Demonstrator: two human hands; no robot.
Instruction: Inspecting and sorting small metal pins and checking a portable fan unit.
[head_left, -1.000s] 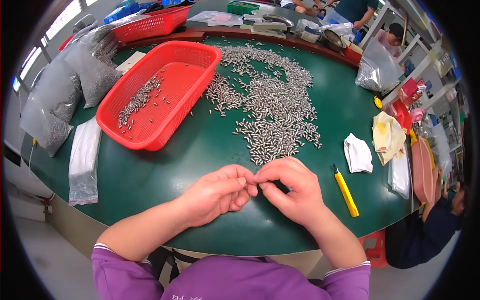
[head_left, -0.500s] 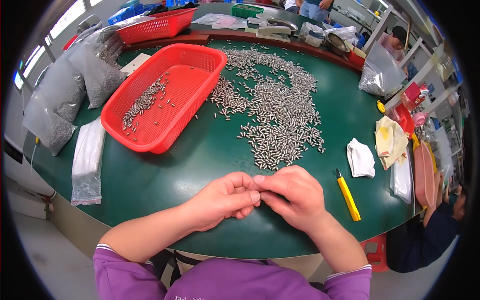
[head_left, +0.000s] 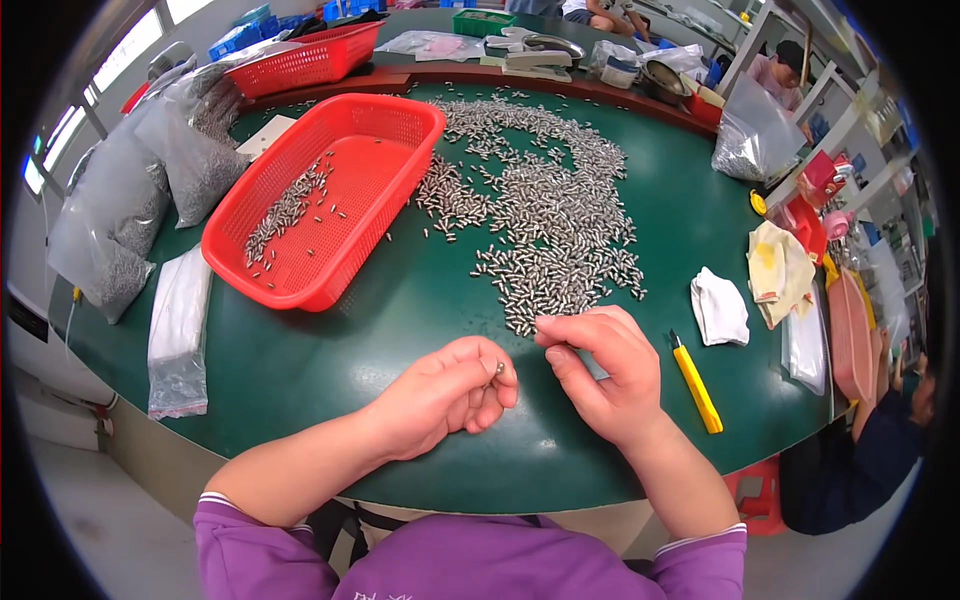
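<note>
A small silvery metal part (head_left: 499,368) is pinched between the thumb and forefinger of my left hand (head_left: 440,395), over the near part of the green table. To its right, my right hand (head_left: 615,370) has its thumb and forefinger apart, with nothing visible between them. Its forefinger tip is at the near edge of a wide pile of small metal parts (head_left: 560,225); I cannot tell whether it touches any. Left of the pile stands a red perforated basket (head_left: 425,120), with more such parts gathered along its left side.
A yellow craft knife (head_left: 697,388) lies right of my right hand, with a white cloth (head_left: 719,307) and a yellowish glove (head_left: 780,268) beyond. Bags of metal parts (head_left: 120,215) and a packet of plastic bags (head_left: 180,330) sit at the left. Other people are farther off.
My hands were together and have parted. The right hand has moved slightly right and up to the pile's edge, thumb and forefinger spreading. The part in my left hand now shows.
</note>
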